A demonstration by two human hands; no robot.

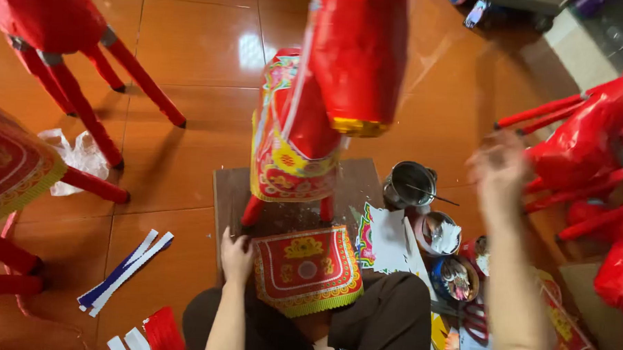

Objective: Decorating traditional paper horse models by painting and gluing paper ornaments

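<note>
A red paper horse figure point(306, 119) with a patterned saddle cloth stands on a dark board point(229, 186) in front of me. A red and gold decorated paper panel point(307, 268) lies over my lap and the board's near edge. My left hand point(235, 256) rests at the panel's left edge, fingers curled on it. My right hand point(498, 171) is raised in the air to the right, blurred, fingers apart, with nothing seen in it.
More red paper horses stand at the left point(61, 42) and right point(589, 143). A metal pot point(409, 184) and small bowls point(453, 276) sit right of the board, beside cut paper point(386, 241). Blue and white strips point(123, 272) lie on the tiled floor.
</note>
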